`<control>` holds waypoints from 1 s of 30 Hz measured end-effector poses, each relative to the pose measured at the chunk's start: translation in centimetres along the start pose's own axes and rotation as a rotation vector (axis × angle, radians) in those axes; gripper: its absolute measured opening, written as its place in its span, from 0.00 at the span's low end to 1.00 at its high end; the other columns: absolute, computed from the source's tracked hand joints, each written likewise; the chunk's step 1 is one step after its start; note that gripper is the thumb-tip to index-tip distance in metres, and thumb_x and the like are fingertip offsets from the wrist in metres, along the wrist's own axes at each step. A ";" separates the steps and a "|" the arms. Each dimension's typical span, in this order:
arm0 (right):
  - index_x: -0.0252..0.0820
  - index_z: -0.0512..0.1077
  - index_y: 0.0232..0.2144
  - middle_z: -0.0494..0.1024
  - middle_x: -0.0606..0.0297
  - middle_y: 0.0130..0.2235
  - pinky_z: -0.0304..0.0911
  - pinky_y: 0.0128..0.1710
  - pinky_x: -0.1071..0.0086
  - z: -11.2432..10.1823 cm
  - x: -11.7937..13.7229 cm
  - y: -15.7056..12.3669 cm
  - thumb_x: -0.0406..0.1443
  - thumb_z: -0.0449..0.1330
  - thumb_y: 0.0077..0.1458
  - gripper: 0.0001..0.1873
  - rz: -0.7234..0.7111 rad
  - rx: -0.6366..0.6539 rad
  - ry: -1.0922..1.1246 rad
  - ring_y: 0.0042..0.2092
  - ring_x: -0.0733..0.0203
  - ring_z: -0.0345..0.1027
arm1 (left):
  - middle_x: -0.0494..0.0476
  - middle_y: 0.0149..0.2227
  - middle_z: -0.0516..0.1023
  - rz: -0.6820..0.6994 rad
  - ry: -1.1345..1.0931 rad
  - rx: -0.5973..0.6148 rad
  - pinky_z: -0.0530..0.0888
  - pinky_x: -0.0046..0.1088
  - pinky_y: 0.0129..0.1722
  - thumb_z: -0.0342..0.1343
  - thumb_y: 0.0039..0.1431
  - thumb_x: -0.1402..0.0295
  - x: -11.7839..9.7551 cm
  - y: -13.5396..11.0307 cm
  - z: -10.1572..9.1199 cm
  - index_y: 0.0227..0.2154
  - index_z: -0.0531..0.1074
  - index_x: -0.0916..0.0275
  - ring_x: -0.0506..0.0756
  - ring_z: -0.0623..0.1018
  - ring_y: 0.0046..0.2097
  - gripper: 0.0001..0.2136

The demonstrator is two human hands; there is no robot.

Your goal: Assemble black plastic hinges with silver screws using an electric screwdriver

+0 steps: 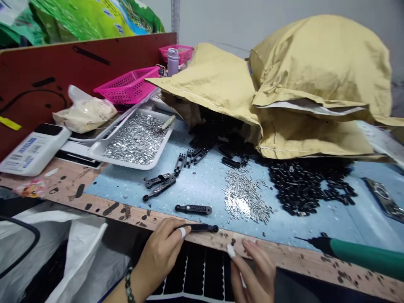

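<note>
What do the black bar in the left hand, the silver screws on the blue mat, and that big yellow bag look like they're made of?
The black bar in the left hand looks like moulded plastic or coated metal; its dull finish leaves that open. The silver screws look like bright plated metal, glinting under the light. The yellow bag looks like soft coated fabric or heavy paper, judging by its rumpled creases.

Grey wall (214,21) — steel post (175,19), red board (132,54)

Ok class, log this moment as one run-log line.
left hand: holds black bar | right hand: open, by bench edge | nearby: loose silver screws on blue mat
</note>
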State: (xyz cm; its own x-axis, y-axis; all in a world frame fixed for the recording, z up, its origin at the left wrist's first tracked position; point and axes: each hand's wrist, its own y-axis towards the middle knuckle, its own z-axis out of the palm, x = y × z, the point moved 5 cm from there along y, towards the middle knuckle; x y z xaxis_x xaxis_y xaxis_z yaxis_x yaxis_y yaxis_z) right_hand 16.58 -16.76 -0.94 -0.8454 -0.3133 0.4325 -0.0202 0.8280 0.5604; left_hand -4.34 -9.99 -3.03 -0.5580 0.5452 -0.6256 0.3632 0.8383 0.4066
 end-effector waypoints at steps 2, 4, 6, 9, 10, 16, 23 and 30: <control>0.49 0.70 0.45 0.72 0.55 0.45 0.67 0.45 0.54 -1.8 -2.3 -2.8 0.31 0.55 0.58 0.14 0.162 -0.036 0.070 0.47 0.47 0.68 | 0.61 0.45 0.71 -0.003 0.025 -0.019 0.74 0.39 0.45 0.45 0.65 0.76 0.0 -0.1 0.0 0.47 0.70 0.59 0.59 0.72 0.47 0.13; 0.44 0.70 0.42 0.75 0.54 0.41 0.71 0.38 0.61 -2.3 -5.0 -6.4 0.36 0.54 0.59 0.09 0.425 0.035 0.123 0.43 0.50 0.72 | 0.62 0.49 0.68 -0.002 0.069 -0.078 0.72 0.42 0.47 0.49 0.64 0.75 -0.5 -0.5 0.0 0.51 0.69 0.58 0.61 0.71 0.49 0.14; 0.41 0.71 0.42 0.77 0.54 0.39 0.71 0.32 0.66 -1.9 -7.2 -10.1 0.41 0.55 0.60 0.12 0.698 0.093 0.175 0.39 0.53 0.74 | 0.63 0.50 0.67 0.051 0.049 -0.095 0.71 0.42 0.48 0.51 0.62 0.76 -1.8 -1.2 0.6 0.54 0.66 0.57 0.62 0.70 0.50 0.18; 0.38 0.69 0.45 0.77 0.53 0.40 0.71 0.35 0.67 -0.3 -8.9 -13.6 0.46 0.56 0.57 0.19 0.921 0.074 0.274 0.40 0.54 0.74 | 0.61 0.45 0.71 0.181 -0.157 0.189 0.73 0.36 0.45 0.46 0.63 0.79 -4.5 -2.2 4.1 0.55 0.64 0.58 0.59 0.72 0.47 0.19; 0.37 0.69 0.45 0.77 0.52 0.41 0.71 0.37 0.66 0.2 -9.2 -14.0 0.46 0.56 0.57 0.21 0.942 0.055 0.275 0.41 0.53 0.74 | 0.60 0.43 0.72 0.200 -0.215 0.329 0.74 0.34 0.43 0.43 0.64 0.80 -5.3 -2.5 5.8 0.54 0.64 0.59 0.57 0.73 0.45 0.18; 0.37 0.72 0.34 0.78 0.52 0.34 0.68 0.35 0.63 2.6 -11.4 -12.9 0.47 0.58 0.51 0.18 1.000 0.065 0.150 0.37 0.49 0.74 | 0.60 0.42 0.73 0.168 -0.026 0.724 0.75 0.35 0.41 0.43 0.63 0.78 -7.9 -2.2 14.4 0.53 0.63 0.62 0.57 0.75 0.42 0.17; 0.44 0.68 0.19 0.76 0.57 0.22 0.60 0.28 0.67 4.1 -11.4 -13.0 0.49 0.47 0.56 0.23 0.990 0.095 0.169 0.26 0.54 0.70 | 0.64 0.33 0.77 0.049 0.205 0.911 0.75 0.40 0.33 0.45 0.62 0.78 -9.4 -0.2 17.8 0.46 0.70 0.64 0.64 0.79 0.35 0.14; 0.44 0.63 0.17 0.73 0.57 0.18 0.60 0.21 0.68 1.0 -14.3 -15.0 0.55 0.42 0.56 0.28 1.104 -0.033 0.096 0.19 0.56 0.68 | 0.71 0.34 0.77 -0.163 0.154 0.980 0.74 0.45 0.37 0.47 0.58 0.80 -8.7 0.6 18.1 0.39 0.74 0.69 0.68 0.78 0.41 0.11</control>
State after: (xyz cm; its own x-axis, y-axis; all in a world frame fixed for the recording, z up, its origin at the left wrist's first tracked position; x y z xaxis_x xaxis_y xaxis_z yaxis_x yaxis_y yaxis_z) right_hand 28.44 -24.21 -16.27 -0.3450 0.5532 0.7582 0.7345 0.6621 -0.1489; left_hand 14.27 -14.27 -9.38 -0.7205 0.4762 -0.5041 0.6894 0.5703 -0.4467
